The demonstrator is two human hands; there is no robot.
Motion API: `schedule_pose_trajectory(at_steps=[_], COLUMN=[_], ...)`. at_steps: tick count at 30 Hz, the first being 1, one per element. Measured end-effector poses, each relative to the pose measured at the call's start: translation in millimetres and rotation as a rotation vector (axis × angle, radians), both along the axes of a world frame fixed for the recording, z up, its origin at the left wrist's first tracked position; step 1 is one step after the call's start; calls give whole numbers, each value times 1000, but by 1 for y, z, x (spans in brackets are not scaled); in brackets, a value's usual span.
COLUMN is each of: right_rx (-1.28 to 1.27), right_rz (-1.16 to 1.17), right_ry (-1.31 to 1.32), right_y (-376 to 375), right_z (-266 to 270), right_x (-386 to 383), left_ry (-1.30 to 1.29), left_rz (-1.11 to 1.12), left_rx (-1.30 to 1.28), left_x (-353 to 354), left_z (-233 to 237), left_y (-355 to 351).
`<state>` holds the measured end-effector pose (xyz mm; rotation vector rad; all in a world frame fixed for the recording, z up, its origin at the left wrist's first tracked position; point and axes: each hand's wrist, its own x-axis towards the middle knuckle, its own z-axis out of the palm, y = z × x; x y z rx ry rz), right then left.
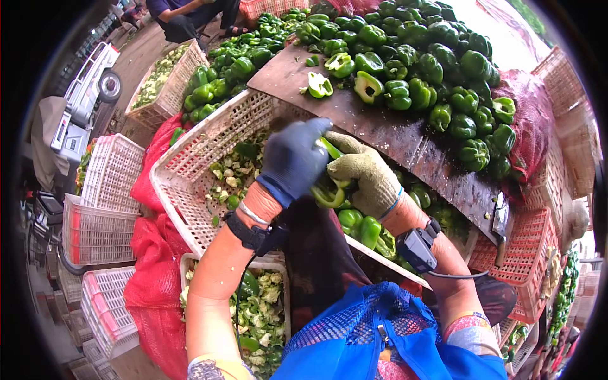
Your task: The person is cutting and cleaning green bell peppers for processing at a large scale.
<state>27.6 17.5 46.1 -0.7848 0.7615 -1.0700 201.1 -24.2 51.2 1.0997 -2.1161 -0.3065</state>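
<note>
My left hand, in a dark blue glove, is partly blurred. Its fingers are curled closed, and what they hold, if anything, is hidden. Right beside it, my right hand in a pale green glove is closed around a cut green bell pepper, whose hollow, curved pieces show between both hands. Beneath them stands a white plastic crate with pepper cores and scraps inside. Whole and cut peppers lie below my right hand. On the wooden board ahead rest a halved pepper and a pepper piece.
A big heap of green peppers covers the board's far side. A cleaver lies at its right end, by a red crate. Another scrap-filled crate stands near my legs. Red sacks lie left. A seated person is behind.
</note>
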Motion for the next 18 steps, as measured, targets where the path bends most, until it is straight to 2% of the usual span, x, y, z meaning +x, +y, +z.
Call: schedule_pose_trajectory(at_steps=[1, 2, 3, 4, 6, 7, 8, 10, 11, 12, 14, 16, 17, 18], right_rx=[85, 35, -14, 100, 89, 91, 138, 143, 103, 25, 22, -153, -253, -344], right_rz=[-43, -47, -52, -52, -114, -144, -128, -179, -251, -276, -301, -101, -7, 96], right_ry=[-159, -64, 32, -57, -74, -81, -124, -192, -4, 350, 865, 1347, 1586, 1822], right_y=[1, -1, -3, -1, -3, -4, -5, 6, 12, 23, 45, 59, 62, 70], right_z=[4, -1, -1, 9, 2, -4, -10, -9, -7, 3, -4, -4, -3, -4], right_x=[0, -7, -12, -19, -32, -40, -54, -76, -86, -99, -122, -135, -141, -146], left_ry=[124, 246, 262, 248, 227, 222, 359, 361, 570, 770, 136, -450, -423, -370], left_rz=[1, 2, 55, 0, -102, -122, -159, -161, -40, 97, 154, 461, 494, 429], left_rx=[31, 66, 87, 79, 73, 163, 428, 173, 486, 792, 333, -14, -75, -20], left_x=[1, 1, 2, -2, -12, -22, -31, -30, -24, -14, 28, 35, 33, 19], left_z=[-7, -12, -13, -14, -16, -10, -1, -12, -12, -8, -32, -34, -40, -36], left_y=[-10, -20, -28, -34, -43, -44, -46, -73, -86, -101, -154, -175, -191, -202])
